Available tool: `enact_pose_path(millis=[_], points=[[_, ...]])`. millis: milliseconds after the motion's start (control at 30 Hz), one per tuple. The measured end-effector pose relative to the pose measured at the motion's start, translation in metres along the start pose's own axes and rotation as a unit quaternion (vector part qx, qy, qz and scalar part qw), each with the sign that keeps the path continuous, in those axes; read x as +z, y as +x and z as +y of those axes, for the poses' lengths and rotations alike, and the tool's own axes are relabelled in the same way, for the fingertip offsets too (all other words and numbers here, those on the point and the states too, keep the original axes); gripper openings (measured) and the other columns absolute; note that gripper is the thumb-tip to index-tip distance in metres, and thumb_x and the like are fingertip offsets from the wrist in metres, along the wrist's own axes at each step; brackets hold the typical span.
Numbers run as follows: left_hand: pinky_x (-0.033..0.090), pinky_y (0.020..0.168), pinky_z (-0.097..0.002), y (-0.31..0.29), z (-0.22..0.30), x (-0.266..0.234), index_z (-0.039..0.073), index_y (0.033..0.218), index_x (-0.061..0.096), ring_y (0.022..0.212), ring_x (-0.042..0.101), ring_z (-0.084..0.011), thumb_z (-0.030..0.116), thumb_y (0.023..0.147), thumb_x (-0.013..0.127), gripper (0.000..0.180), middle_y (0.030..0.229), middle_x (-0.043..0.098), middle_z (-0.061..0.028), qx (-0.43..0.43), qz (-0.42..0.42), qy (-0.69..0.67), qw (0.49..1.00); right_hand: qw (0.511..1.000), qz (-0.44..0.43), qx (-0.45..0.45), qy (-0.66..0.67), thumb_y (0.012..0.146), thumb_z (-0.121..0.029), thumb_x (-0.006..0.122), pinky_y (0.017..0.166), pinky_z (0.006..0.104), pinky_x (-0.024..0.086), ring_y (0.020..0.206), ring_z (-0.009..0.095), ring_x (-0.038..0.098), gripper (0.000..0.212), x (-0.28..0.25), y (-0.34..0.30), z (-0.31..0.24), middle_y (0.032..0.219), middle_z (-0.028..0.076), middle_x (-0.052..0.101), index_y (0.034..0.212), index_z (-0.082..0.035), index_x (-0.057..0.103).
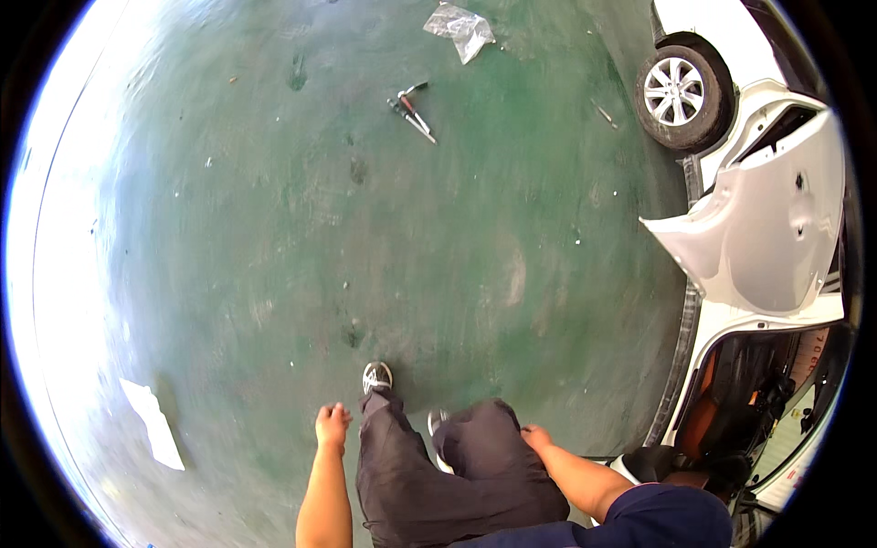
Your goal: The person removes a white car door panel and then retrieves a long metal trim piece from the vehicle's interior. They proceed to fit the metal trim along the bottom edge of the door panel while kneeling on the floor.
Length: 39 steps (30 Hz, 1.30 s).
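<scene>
My left hand (332, 426) hangs beside my left leg, its fingers curled in and nothing visible in them. Against my right thigh rests my right hand (536, 437); most of its fingers are hidden, and no object shows there. Dark trousers (406, 466) cover my legs, and my left shoe (376, 376) is forward on the green floor (429, 247). Neither hand touches any tool or part of the car.
A white car (708, 320) with an opened door (776, 219) and a silver-rimmed wheel (676, 93) lines the right side. Ahead lie long-handled hand tools (416, 114) and a clear plastic bag (459, 30). A white sheet (153, 425) lies at left.
</scene>
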State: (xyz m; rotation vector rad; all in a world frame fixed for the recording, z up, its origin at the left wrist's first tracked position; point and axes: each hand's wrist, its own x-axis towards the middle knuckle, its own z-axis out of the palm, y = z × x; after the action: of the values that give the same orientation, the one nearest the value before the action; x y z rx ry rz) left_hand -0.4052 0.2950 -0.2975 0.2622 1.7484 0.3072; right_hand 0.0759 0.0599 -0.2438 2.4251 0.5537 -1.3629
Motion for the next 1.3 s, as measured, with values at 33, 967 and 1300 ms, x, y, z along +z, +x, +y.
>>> enact_pose_path(millis=[33,967,1300], points=[[0.052,0.072,-0.0296,-0.001,0.056,0.019,0.003,0.119,0.06,0.083,0.068,-0.0192,0.025,0.099,0.061,0.03,0.097,0.071,-0.0114,0.033,-0.013,-0.015,0.999,0.999,-0.005,0.015,0.046,0.09,-0.033,0.062,0.093,0.0407,0.051,0.106,0.033,0.067,0.038,-0.021,0.004,-0.017,0.115,0.016,0.071,0.117,-0.008,0.072],[0.052,0.092,-0.0417,0.021,0.671,0.695,0.002,0.12,0.063,0.107,0.068,-0.0339,0.027,0.096,0.065,0.035,0.11,0.071,-0.0199,0.243,-0.315,0.501,0.768,0.874,-0.03,0.141,0.464,0.095,-0.023,0.056,0.063,0.0358,0.055,0.077,0.021,0.069,0.026,-0.598,0.306,-0.421,0.093,0.009,0.069,0.113,-0.006,0.064],[0.053,0.083,-0.0309,0.063,0.766,0.828,-0.004,0.118,0.06,0.089,0.067,-0.017,0.019,0.099,0.063,0.03,0.099,0.07,-0.0119,0.081,-0.304,0.404,0.859,0.969,0.062,0.148,0.189,0.09,-0.024,0.061,0.075,0.0471,0.055,0.085,0.038,0.07,0.025,-0.679,0.429,-0.387,0.091,0.017,0.074,0.096,-0.002,0.07]])
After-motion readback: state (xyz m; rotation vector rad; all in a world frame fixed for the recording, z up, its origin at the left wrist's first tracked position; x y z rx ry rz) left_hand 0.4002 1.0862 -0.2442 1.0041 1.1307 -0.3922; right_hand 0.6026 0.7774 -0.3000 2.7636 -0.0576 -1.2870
